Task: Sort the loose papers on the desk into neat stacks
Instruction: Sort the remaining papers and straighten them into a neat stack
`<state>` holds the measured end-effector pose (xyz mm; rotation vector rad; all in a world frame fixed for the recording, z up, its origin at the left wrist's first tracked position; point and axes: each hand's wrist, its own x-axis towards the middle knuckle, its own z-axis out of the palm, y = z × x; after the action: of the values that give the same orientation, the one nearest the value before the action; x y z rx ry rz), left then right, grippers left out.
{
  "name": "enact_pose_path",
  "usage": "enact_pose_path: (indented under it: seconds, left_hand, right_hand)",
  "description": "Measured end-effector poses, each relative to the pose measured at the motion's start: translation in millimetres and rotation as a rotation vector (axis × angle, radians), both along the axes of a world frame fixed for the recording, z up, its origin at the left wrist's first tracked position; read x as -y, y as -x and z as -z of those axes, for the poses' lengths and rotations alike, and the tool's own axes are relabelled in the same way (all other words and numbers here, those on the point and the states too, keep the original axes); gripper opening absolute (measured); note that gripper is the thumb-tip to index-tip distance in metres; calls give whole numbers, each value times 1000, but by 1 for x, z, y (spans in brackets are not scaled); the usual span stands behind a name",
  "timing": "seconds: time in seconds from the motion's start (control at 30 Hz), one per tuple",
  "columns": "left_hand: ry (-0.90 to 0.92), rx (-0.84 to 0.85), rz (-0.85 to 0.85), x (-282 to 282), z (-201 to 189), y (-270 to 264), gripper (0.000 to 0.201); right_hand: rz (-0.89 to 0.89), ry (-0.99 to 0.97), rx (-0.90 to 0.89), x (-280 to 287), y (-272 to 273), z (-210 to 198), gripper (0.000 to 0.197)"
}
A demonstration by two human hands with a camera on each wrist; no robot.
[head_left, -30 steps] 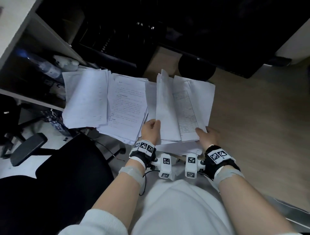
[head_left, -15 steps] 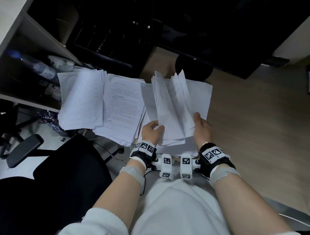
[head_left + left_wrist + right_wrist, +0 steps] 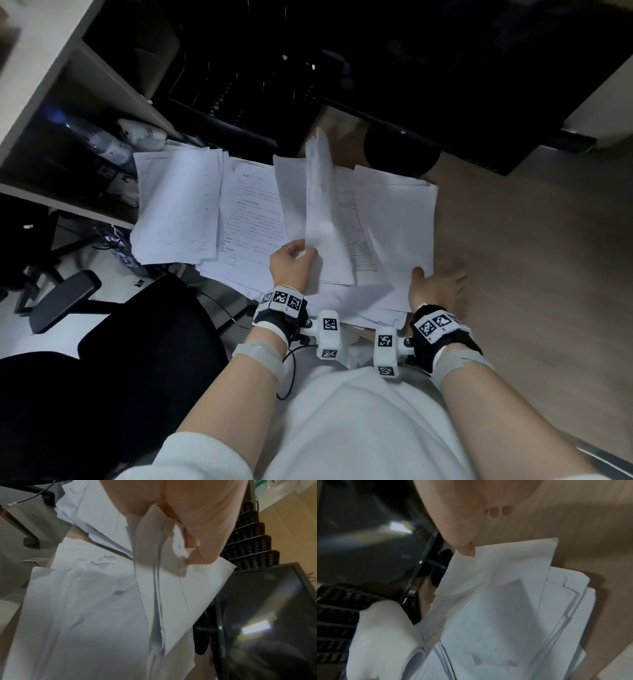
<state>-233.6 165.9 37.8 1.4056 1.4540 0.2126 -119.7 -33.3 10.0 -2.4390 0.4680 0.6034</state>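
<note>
Loose white papers lie in three overlapping heaps on the wooden desk: a left stack, a middle stack with printed text on top, and a messy right pile. My left hand pinches the near edge of a bundle of sheets and holds it raised on edge over the right pile. In the left wrist view the thumb and fingers clamp those sheets. My right hand is open with fingers spread at the pile's right near corner, holding nothing; its thumb is beside a sheet corner.
A dark monitor and its round black base stand behind the papers, with black mesh trays to the left. A shelf unit holds a bottle. A black chair and armrest are at my left.
My right hand has let go of the fanned sheets and slid right to the pile's edge. The left hand keeps the bundle, which now stands narrower and more upright.
</note>
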Motion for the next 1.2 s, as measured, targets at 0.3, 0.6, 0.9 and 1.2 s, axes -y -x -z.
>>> enact_pose_path:
  seconds: [0.3, 0.6, 0.9, 1.2]
  left_hand:
    - [24, 110, -159, -27, -35, 32, 26]
    - [-187, 23, -253, -88, -51, 108, 14]
    - [-309, -57, -397, -223, -51, 178, 27]
    - [-254, -42, -199, -324, -39, 227, 26]
  right_hand:
    - [-82, -594, -554, -73, 8, -13, 64]
    - [-455, -551, -200, -170, 51, -27, 14]
    - [-418, -423, -137, -294, 109, -6, 23]
    - [-368, -319, -240, -411, 171, 12, 25]
